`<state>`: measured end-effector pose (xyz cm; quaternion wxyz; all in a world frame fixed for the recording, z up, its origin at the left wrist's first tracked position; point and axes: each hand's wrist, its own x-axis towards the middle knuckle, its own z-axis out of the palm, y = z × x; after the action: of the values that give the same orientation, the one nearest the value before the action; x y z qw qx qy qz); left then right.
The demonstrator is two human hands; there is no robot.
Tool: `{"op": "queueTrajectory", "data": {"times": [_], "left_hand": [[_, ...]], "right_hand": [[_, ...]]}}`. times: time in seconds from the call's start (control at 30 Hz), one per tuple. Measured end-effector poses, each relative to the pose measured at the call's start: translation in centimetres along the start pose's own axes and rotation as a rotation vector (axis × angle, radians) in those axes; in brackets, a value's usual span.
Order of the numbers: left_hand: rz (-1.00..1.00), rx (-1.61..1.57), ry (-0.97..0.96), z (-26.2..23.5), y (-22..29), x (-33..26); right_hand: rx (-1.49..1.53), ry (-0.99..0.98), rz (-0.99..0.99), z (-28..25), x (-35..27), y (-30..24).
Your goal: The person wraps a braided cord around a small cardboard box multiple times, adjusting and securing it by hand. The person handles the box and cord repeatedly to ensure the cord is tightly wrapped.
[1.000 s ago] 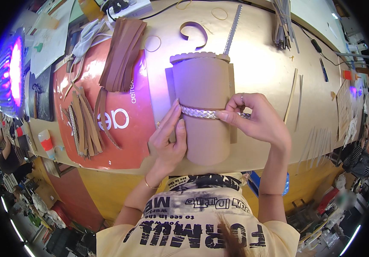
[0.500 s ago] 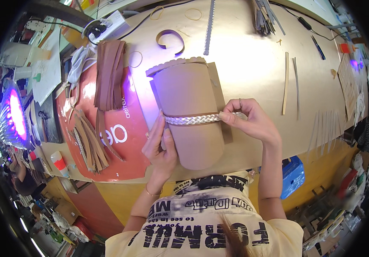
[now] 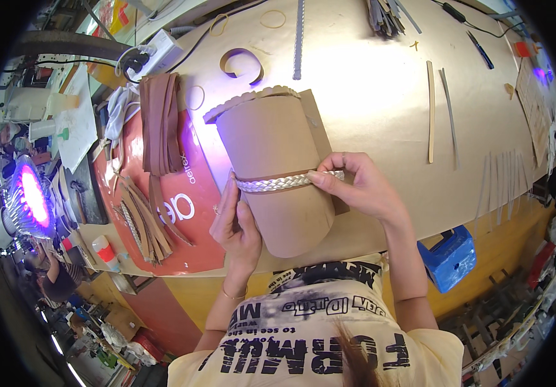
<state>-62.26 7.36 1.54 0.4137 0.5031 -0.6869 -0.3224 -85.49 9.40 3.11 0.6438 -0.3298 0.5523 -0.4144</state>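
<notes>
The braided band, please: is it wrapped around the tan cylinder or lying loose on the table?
Wrapped around: the braided band crosses the cylinder's front, with the left hand and right hand on it.

cylinder on table | mat left | strips right | box lower right

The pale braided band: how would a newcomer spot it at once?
Find the tan cardboard cylinder lying on the brown worktable, between the left hand and right hand. The braided band wraps its middle, silvery-white and plaited, unlike the flat brown strips lying leftward.
</notes>
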Motion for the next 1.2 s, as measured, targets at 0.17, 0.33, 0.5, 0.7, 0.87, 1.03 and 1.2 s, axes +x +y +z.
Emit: {"op": "queueTrajectory", "data": {"times": [0.17,0.33,0.5,0.7,0.87,1.03,1.2], "left_hand": [[-0.015,-0.022,-0.007,-0.1,0.0,-0.3],[-0.056,-0.032,-0.013,-0.2,0.0,-0.5],[-0.066,0.013,-0.007,0.0,0.1,-0.5],[-0.129,0.015,-0.025,-0.1,0.4,-0.5],[-0.163,0.019,-0.023,-0.1,0.5,-0.6],[-0.169,-0.029,-0.012,0.0,0.6,-0.7],[-0.180,-0.010,-0.009,0.1,0.6,-0.8]], "right_hand": [[-0.084,0.045,0.060,0.0,0.2,0.5],[0.095,0.034,0.115,-0.5,0.3,0.6],[-0.010,-0.001,0.117,-1.7,-0.1,0.3],[-0.032,0.022,0.085,-1.7,-0.5,1.0],[0.047,0.079,0.041,-1.1,-0.3,1.8],[0.042,0.098,0.085,-0.9,-0.3,1.6],[0.000,0.115,0.135,-0.7,-0.3,1.1]]}}
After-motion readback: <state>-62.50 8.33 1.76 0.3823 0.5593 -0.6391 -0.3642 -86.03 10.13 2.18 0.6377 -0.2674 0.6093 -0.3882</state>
